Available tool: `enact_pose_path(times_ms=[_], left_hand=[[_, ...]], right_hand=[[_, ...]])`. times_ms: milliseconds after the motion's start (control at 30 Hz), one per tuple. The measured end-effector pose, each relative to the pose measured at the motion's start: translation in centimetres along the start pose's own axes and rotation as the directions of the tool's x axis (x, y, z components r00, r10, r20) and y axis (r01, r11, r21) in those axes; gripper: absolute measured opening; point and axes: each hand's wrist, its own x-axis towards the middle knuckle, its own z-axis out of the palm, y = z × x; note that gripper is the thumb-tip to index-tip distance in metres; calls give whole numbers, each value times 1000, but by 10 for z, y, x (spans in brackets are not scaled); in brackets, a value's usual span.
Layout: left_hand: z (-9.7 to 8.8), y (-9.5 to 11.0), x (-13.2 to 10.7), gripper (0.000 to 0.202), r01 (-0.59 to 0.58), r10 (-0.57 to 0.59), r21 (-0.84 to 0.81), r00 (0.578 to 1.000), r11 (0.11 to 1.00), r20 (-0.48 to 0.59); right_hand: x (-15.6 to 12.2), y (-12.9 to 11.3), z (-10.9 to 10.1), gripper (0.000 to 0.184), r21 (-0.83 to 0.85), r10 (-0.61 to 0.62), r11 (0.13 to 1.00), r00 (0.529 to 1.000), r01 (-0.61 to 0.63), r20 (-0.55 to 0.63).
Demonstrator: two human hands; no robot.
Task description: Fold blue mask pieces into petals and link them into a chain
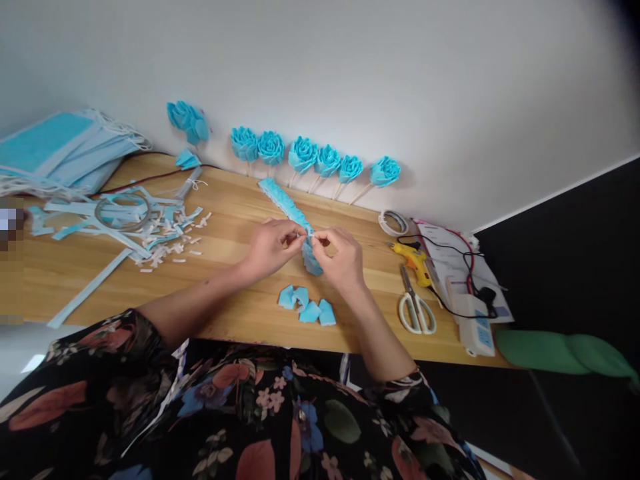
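My left hand (pixel 273 247) and my right hand (pixel 340 259) meet over the middle of the table, thumb and fingers pinched. Between their fingertips is a small pale piece of material (pixel 309 233), mostly covered by the fingers. Beneath and behind them runs a long row of overlapping blue fabric pieces (pixel 283 199), slanting from the back toward the front. Several loose folded blue petals (pixel 307 307) lie just in front of my hands. Blue fabric roses (pixel 303 155) on thin sticks lean against the wall behind.
White-handled scissors (pixel 417 313), a yellow glue gun (pixel 413 260), a tape roll (pixel 393 223) and a power strip (pixel 476 327) are on the right. Cut strips and white scraps (pixel 160 243) litter the left, beside a stack of blue face masks (pixel 60 150). Black cords cross some papers.
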Motion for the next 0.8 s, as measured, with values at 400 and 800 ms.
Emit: enact_pose_path(times_ms=[400,800], left_hand=[[-4,8,3,26,245,-215,-356,969,902,122],[0,-2,6,24,418,-250,-567,902,710,352]], right_hand=[[-2,-1,-5,13,210,220,953,975,-219,19],[-4,8,-10,24,480,329,780,915,-403,234]])
